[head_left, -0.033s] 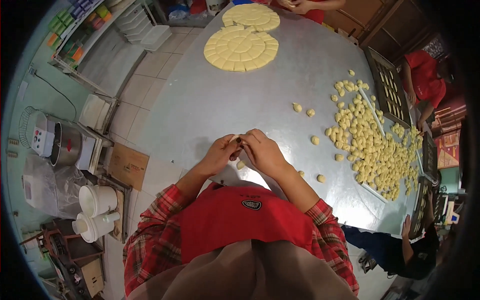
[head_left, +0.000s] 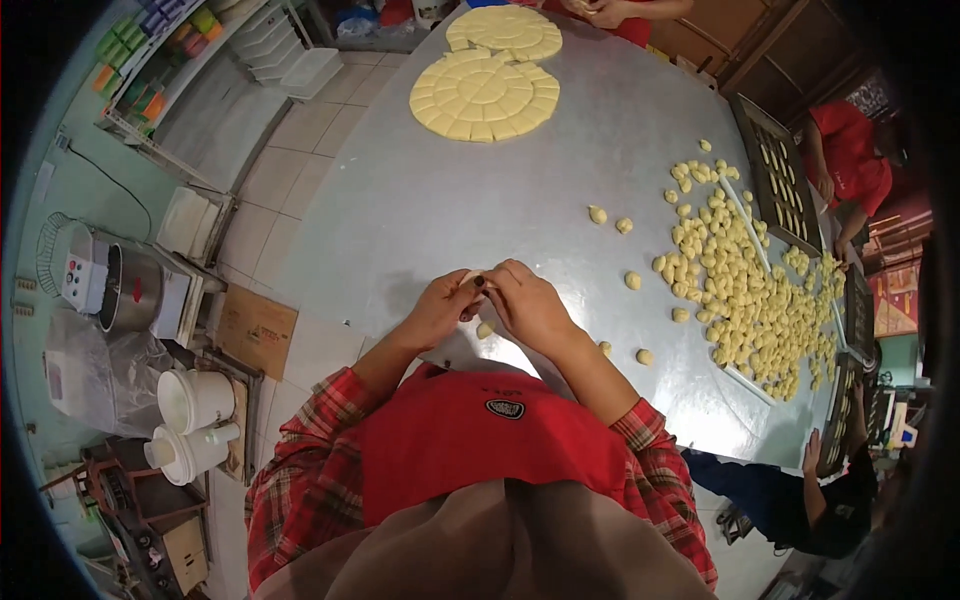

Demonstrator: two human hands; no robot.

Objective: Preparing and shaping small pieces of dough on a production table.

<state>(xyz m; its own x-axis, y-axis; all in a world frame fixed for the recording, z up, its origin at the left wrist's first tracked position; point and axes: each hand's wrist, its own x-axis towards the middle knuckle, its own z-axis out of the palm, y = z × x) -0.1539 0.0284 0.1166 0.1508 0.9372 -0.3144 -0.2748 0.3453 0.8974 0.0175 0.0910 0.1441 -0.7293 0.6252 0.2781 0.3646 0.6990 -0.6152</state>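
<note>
Close together over the near edge of the metal table, my left hand [head_left: 442,308] and my right hand [head_left: 528,303] have their fingertips pinched on a small piece of pale dough [head_left: 473,276]. Most of that piece is hidden by the fingers. A dark spot shows at the fingertips; whether it is filling or a nail, I cannot tell. Just below the hands lies a dough ball [head_left: 485,329]. Several more loose balls sit to the right, such as one dough ball [head_left: 633,281] beside a large heap of dough balls [head_left: 750,305].
Two flat dough rounds cut into pieces, the nearer dough round [head_left: 484,97] and one behind it, lie at the table's far end. White strips [head_left: 745,225] border the heap. Dark trays [head_left: 775,175] line the right edge, with co-workers around. A mixer [head_left: 120,285] and white buckets [head_left: 195,400] stand left.
</note>
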